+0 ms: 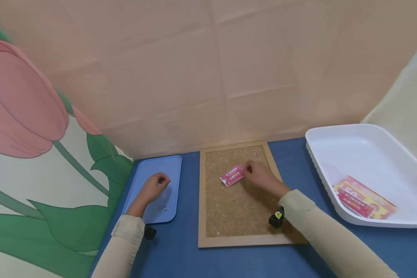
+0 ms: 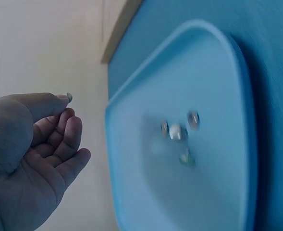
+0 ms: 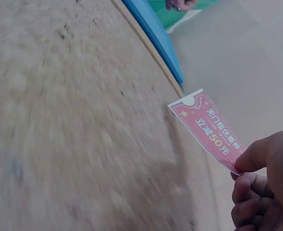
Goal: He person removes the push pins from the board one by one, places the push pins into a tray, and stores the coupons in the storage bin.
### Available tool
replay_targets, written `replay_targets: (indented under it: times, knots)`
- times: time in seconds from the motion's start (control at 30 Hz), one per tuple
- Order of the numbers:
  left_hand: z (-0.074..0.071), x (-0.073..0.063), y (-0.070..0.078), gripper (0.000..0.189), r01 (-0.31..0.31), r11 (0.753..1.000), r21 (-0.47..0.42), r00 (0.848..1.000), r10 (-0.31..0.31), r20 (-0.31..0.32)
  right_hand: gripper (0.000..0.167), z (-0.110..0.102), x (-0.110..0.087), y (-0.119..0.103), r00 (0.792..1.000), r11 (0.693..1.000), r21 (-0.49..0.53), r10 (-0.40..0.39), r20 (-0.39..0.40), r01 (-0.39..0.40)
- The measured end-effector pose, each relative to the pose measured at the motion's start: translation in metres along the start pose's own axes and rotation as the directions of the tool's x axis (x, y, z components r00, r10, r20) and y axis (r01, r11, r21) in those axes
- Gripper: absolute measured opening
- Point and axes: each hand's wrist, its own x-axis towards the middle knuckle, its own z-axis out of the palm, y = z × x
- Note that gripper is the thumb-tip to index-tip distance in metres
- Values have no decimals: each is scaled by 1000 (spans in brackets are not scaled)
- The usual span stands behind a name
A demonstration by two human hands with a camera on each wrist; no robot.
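Observation:
My right hand (image 1: 260,177) pinches one end of a small pink coupon (image 1: 232,175) between thumb and fingers, over the upper part of a wood-framed cork board (image 1: 229,216). The right wrist view shows the coupon (image 3: 211,130) slanting out from the fingertips, its printed side visible. Above a blue tray (image 1: 147,164), my left hand (image 1: 153,189) pinches a thumbtack (image 2: 69,97) between thumb and fingertip; only its small silvery edge shows. Several more metallic thumbtacks (image 2: 176,132) lie on the tray's floor, blurred in the left wrist view.
A white plastic bin (image 1: 333,154) on the right holds pink and yellow coupons (image 1: 365,199). The board and tray lie on a blue tabletop (image 1: 180,251). Beige sheeting (image 1: 194,77) rises behind, and a tulip-painted wall (image 1: 27,108) borders the left.

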Motion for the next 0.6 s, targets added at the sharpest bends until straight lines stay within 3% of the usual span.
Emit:
replay_targets:
  times: [0.23, 0.43, 0.6]
  knots:
    - [-11, -11, -11, 11, 27, 999, 25, 1000, -27, -9, 17, -37, -18, 5, 997, 996, -75, -59, -49, 55]
    - [-11, -14, -19, 10, 56, 998, 40, 998, -56, -5, 20, -69, -34, 9, 995, 991, -111, -79, -59, 72]
    - [-10, -19, -21, 10, 47, 998, 41, 999, -46, -10, 20, -98, -49, 17, 991, 985, -148, -97, -87, 84]
